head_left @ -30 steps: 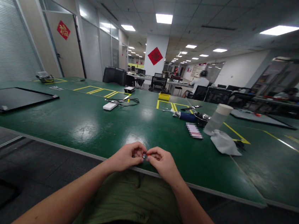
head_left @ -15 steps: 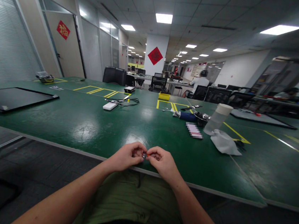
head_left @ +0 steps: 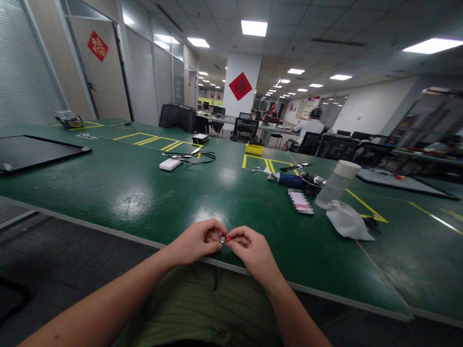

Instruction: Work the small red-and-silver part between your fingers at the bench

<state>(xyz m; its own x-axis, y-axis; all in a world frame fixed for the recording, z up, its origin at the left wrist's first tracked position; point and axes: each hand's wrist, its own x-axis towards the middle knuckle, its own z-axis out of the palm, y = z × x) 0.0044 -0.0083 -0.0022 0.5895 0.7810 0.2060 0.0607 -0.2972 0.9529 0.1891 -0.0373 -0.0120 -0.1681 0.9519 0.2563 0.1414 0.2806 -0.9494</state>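
Note:
Above the front edge of the green table (head_left: 162, 199), my two hands meet fingertip to fingertip. My left hand (head_left: 197, 240) is closed, pinching a small dark and silvery piece (head_left: 223, 240) between thumb and fingers. A small orange-red piece (head_left: 229, 239) is pinched in the closed fingers of my right hand (head_left: 251, 248). The two pieces lie side by side; whether they are joined I cannot tell. Both are too small to name by kind, and the fingers partly cover them.
A white power bank (head_left: 170, 164) with a black cable lies beyond my hands. To the right are a pixelated pink-white item (head_left: 301, 202), a translucent bottle (head_left: 338, 186), a white bag (head_left: 348, 221) and a metal bowl (head_left: 314, 181). A dark panel (head_left: 22, 154) lies left.
Both hands stay in nearly the same place. Slightly more of the orange-red piece shows at my right fingertips, and the silvery face of the left piece is turned a little.

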